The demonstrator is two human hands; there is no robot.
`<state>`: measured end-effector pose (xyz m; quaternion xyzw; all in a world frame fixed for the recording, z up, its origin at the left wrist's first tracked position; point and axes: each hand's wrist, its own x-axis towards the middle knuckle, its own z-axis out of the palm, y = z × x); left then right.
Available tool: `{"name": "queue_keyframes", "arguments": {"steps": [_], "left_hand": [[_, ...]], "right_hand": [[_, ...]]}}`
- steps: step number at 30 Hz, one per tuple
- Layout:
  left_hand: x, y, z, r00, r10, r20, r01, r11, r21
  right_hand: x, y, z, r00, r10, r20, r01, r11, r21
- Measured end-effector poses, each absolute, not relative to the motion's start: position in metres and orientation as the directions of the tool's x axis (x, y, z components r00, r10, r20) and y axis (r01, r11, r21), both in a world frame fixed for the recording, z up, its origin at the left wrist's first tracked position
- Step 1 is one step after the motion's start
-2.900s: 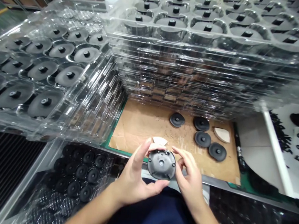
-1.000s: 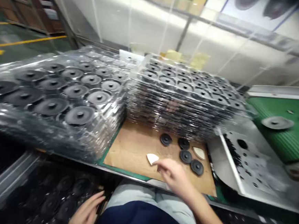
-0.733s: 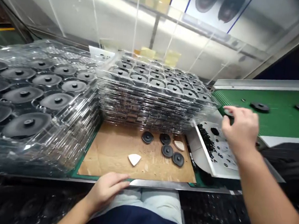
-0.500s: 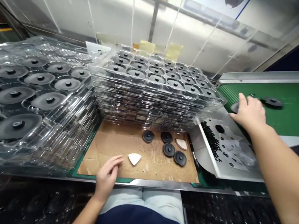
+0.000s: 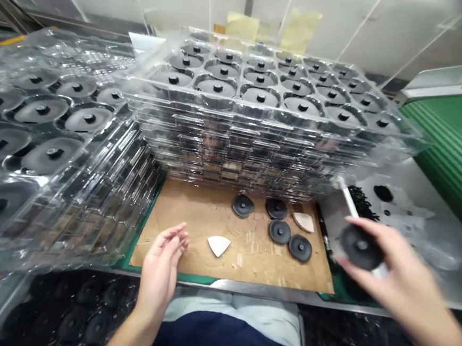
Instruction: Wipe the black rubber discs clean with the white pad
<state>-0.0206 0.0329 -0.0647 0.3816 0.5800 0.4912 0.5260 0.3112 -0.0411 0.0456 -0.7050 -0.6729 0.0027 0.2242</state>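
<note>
My right hand (image 5: 392,281) grips a round black disc part (image 5: 359,248) at the right, above the edge of the white parts tray (image 5: 408,208). My left hand (image 5: 162,266) hovers open over the near left of the brown cardboard sheet (image 5: 195,218), fingers together and slightly curled, holding nothing. A white triangular pad (image 5: 218,245) lies just to the right of its fingertips. Several black disc parts (image 5: 279,232) and a second white pad (image 5: 303,222) lie farther right on the cardboard.
A tall stack of clear plastic trays (image 5: 259,122) filled with black discs stands behind the cardboard. Another stack (image 5: 49,143) leans at the left. A green conveyor belt (image 5: 453,142) runs at the right. Black parts fill a bin (image 5: 79,315) below the table edge.
My right hand came back from the green belt toward me, now carrying a black disc. My left hand lifted slightly beside the white pad. The view tilted downward.
</note>
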Motion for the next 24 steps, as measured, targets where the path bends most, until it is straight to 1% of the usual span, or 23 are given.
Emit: {"name": "queue_keyframes", "arguments": {"steps": [2, 3, 5, 7, 9, 11, 14, 17, 21, 22, 24], "left_hand": [[-0.014, 0.033, -0.042, -0.129, 0.944, -0.303, -0.162, 0.281, 0.946], [-0.009, 0.032, -0.032, -0.053, 0.932, -0.359, -0.213, 0.341, 0.916], [0.001, 0.026, -0.016, 0.229, 0.838, -0.496, -0.355, 0.546, 0.759], [0.009, 0.019, -0.010, 0.473, 0.720, -0.509, -0.399, 0.689, 0.604], [0.015, 0.014, -0.013, 0.598, 0.641, -0.480, -0.396, 0.758, 0.518], [0.015, 0.012, -0.019, 0.633, 0.606, -0.481, -0.405, 0.789, 0.461], [0.011, 0.015, -0.028, 0.616, 0.589, -0.524, -0.430, 0.808, 0.403], [0.003, 0.018, -0.032, 0.602, 0.578, -0.552, -0.449, 0.816, 0.364], [-0.011, 0.021, -0.034, 0.561, 0.606, -0.564, -0.525, 0.787, 0.324], [-0.014, 0.022, -0.034, 0.551, 0.617, -0.562, -0.547, 0.776, 0.315], [-0.022, 0.026, -0.034, 0.536, 0.631, -0.561, -0.581, 0.758, 0.297]], "right_hand": [[0.271, -0.044, 0.022, 0.030, 0.978, 0.205, 0.875, 0.073, -0.478], [0.252, -0.044, 0.012, -0.003, 0.985, 0.171, 0.826, 0.098, -0.555], [0.217, -0.040, -0.004, -0.062, 0.990, 0.130, 0.703, 0.136, -0.698], [0.189, -0.035, -0.015, -0.094, 0.989, 0.118, 0.592, 0.150, -0.792], [0.169, -0.031, -0.023, -0.090, 0.989, 0.119, 0.517, 0.148, -0.843], [0.155, -0.028, -0.030, -0.059, 0.991, 0.117, 0.471, 0.130, -0.872], [0.144, -0.024, -0.038, -0.009, 0.996, 0.092, 0.433, 0.087, -0.897], [0.138, -0.019, -0.040, -0.025, 0.998, 0.058, 0.415, 0.063, -0.908], [0.142, -0.014, -0.039, -0.171, 0.985, -0.010, 0.489, 0.076, -0.869], [0.145, -0.014, -0.041, -0.163, 0.987, -0.011, 0.515, 0.076, -0.854], [0.148, -0.014, -0.049, -0.066, 0.998, 0.001, 0.605, 0.041, -0.795]]}}
